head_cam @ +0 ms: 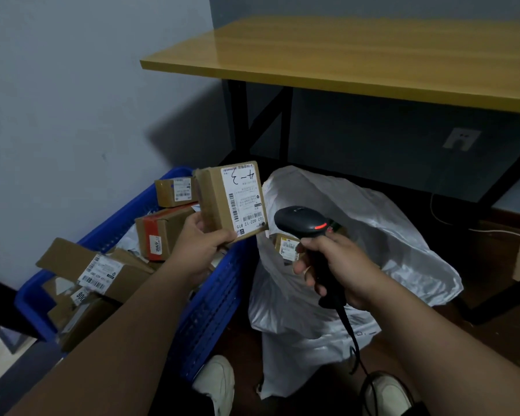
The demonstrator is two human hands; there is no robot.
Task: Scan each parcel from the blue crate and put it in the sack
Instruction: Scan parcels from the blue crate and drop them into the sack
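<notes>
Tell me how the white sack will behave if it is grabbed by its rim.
The white sack is probably floppy: its thin wall is crumpled and sagging. Its mouth may collapse, since nothing props it open. It is likely light, with only one parcel showing inside.

Yellow-topped table (357, 52), wall socket (462, 139), white shoes (218, 382).

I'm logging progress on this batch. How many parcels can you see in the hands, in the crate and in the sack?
Held in the left hand: 1 parcel
Blue crate: about 5 visible; the pile may hide more
White sack: 1 visible
Total: about 7 parcels
</notes>
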